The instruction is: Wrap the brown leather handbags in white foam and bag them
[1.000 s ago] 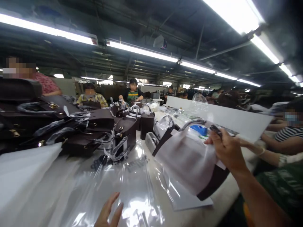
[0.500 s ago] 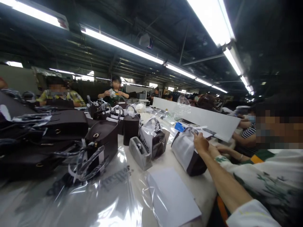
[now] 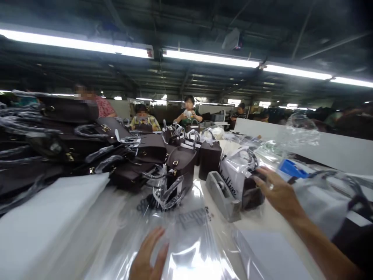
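My left hand [image 3: 150,256] is at the bottom, fingers apart, over a clear printed plastic bag [image 3: 186,229]; whether it touches the film I cannot tell. At the right, my right hand [image 3: 275,190] reaches in with a ring on one finger. Its fingers are stretched out and overlap the right side of a dark handbag [image 3: 253,192] in white and clear wrapping. Whether they touch it I cannot tell. A grey tape dispenser [image 3: 224,198] stands left of that handbag. Further right is another handbag [image 3: 320,202] with a whitish cover.
Dark handbags [image 3: 151,147] with plastic-wrapped handles pile up on the left. White sheets [image 3: 52,217] lie lower left. A film-covered white sheet [image 3: 271,252] is lower right. There is a blue object [image 3: 293,169] by a long white board [image 3: 335,144]. Co-workers [image 3: 188,112] sit across the table.
The view has swung left. My right hand has left the white-covered handbag and is now by the wrapped one. My left hand has come into view at the bottom.
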Available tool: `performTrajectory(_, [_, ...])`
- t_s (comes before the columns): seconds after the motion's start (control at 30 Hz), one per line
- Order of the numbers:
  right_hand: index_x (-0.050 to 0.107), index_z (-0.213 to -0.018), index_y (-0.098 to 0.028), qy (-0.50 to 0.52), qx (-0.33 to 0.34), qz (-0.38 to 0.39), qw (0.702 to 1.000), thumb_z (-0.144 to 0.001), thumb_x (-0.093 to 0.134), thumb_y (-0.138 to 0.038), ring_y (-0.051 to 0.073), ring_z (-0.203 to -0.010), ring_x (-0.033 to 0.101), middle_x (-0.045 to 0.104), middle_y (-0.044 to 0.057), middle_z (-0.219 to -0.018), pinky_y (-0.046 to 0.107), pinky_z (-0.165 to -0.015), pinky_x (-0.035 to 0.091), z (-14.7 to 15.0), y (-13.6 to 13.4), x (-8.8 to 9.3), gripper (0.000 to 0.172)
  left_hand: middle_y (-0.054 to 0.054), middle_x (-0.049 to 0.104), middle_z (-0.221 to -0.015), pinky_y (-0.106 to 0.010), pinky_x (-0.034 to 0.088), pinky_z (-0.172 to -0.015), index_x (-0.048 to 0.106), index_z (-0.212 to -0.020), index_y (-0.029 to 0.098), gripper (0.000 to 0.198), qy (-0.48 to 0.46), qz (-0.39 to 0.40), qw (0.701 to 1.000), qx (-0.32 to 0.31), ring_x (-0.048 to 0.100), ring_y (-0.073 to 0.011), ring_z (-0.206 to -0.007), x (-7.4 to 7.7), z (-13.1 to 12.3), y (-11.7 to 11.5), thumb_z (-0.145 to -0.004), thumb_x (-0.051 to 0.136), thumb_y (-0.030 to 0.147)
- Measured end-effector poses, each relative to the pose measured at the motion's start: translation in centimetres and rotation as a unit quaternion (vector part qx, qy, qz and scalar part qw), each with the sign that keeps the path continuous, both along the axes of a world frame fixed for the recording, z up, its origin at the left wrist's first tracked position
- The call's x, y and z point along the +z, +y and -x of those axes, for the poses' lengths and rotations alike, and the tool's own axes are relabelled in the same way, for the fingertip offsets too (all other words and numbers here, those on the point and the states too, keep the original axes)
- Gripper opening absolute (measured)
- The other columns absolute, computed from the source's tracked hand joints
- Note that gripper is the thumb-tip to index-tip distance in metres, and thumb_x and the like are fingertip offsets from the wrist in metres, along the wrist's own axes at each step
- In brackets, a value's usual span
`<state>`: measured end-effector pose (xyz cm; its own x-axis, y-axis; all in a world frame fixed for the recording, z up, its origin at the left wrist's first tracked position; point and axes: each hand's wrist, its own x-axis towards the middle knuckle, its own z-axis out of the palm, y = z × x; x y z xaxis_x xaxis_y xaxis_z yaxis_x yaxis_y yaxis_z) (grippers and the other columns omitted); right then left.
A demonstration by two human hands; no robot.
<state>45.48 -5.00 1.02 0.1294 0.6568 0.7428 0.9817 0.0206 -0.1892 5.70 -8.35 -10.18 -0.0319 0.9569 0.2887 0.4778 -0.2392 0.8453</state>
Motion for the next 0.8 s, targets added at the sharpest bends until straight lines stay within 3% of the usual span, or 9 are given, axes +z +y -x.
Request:
performTrajectory(0.1, [0.054,-0.113,-0.015,0.015,0.131,0.044,0.99,-0.09,0.039,-0.033,0.019,-0.102,0.059,0.057,0.012,-0.118,0.031,-0.082,0.052,6.4,4.0,-0.4,0.033,-0.008,0.059,-0.117,-0.04,0.043,-0.094,0.057,-0.111,0.02,0.048,-0.04,0.051,0.996,0.056,0.056,-0.0247,-0.107,4.7,-0.1,5.0,-0.079,0.045,0.053])
performTrajectory(0.17, [0.053,-0.117,-0.015,-0.02,0.187,0.06,0.98,-0.089,0.041,-0.027,0.019,-0.111,0.053,0.053,0.011,-0.124,0.031,-0.09,0.048,10.0,6.9,-0.1,0.032,-0.01,0.06,-0.115,-0.04,0.042,-0.094,0.054,-0.113,0.015,0.052,-0.051,0.06,0.995,0.068,0.056,-0.0244,-0.107,6.2,-0.1,8.0,-0.081,0.04,0.053])
performTrajectory(0.23, [0.05,-0.122,-0.02,-0.071,0.243,0.082,0.964,-0.086,0.047,-0.019,0.018,-0.119,0.046,0.048,0.007,-0.13,0.031,-0.097,0.042,12.9,9.8,0.4,0.036,-0.014,0.06,-0.114,-0.041,0.041,-0.094,0.052,-0.115,0.011,0.057,-0.036,0.049,0.996,0.071,0.055,-0.0262,-0.107,6.0,-0.4,10.3,-0.078,0.043,0.053])
performTrajectory(0.3, [0.053,-0.118,-0.023,-0.122,0.299,0.112,0.94,-0.082,0.052,-0.011,0.017,-0.118,0.046,0.051,0.005,-0.127,0.03,-0.096,0.042,14.8,12.5,1.0,0.039,-0.017,0.06,-0.112,-0.041,0.041,-0.092,0.054,-0.113,0.007,0.063,-0.008,0.036,0.997,0.071,0.056,-0.0293,-0.105,4.6,-0.9,11.7,-0.069,0.056,0.051])
performTrajectory(0.4, [0.061,-0.096,-0.019,-0.172,0.348,0.154,0.909,-0.078,0.058,-0.008,0.018,-0.102,0.054,0.061,0.007,-0.104,0.028,-0.084,0.045,16.0,16.0,1.8,0.022,-0.017,0.063,-0.105,-0.04,0.043,-0.09,0.059,-0.105,0.005,0.056,0.034,0.015,0.996,0.08,0.058,-0.0302,-0.101,2.1,-2.0,12.7,-0.061,0.063,0.04])
performTrajectory(0.5, [0.061,-0.082,-0.015,-0.19,0.357,0.186,0.896,-0.079,0.059,-0.012,0.016,-0.089,0.056,0.062,0.007,-0.088,0.025,-0.077,0.044,15.7,17.8,3.2,0.004,-0.013,0.064,-0.103,-0.034,0.042,-0.089,0.061,-0.099,0.01,0.039,0.056,-0.015,0.994,0.093,0.058,-0.025,-0.099,1.7,-2.9,13.4,-0.07,0.053,0.035])
performTrajectory(0.6, [0.06,-0.081,-0.015,-0.183,0.328,0.207,0.903,-0.085,0.053,-0.019,0.015,-0.086,0.056,0.061,0.006,-0.086,0.025,-0.078,0.042,15.2,17.1,5.2,0.009,-0.004,0.066,-0.08,-0.026,0.046,-0.071,0.062,-0.091,0.015,0.031,0.061,-0.033,0.994,0.081,0.062,-0.0192,-0.078,4.7,-3.3,14.2,-0.075,0.046,0.037])
performTrajectory(0.7, [0.059,-0.095,-0.018,-0.149,0.281,0.21,0.924,-0.085,0.056,-0.032,0.017,-0.095,0.054,0.06,0.005,-0.098,0.027,-0.083,0.041,15.0,15.6,6.7,0.017,0.002,0.06,-0.067,-0.021,0.04,-0.061,0.06,-0.084,0.017,0.032,0.073,-0.064,0.993,0.071,0.056,-0.0147,-0.064,9.6,-3.6,15.8,-0.076,0.045,0.043])
performTrajectory(0.8, [0.056,-0.106,-0.022,-0.087,0.241,0.189,0.948,-0.079,0.063,-0.033,0.02,-0.101,0.053,0.06,0.004,-0.102,0.031,-0.087,0.041,14.3,13.7,7.3,0.031,0.01,0.052,-0.059,-0.015,0.035,-0.065,0.061,-0.081,0.017,0.032,0.103,-0.11,0.988,0.038,0.049,-0.0077,-0.061,14.8,-3.8,17.3,-0.071,0.049,0.045])
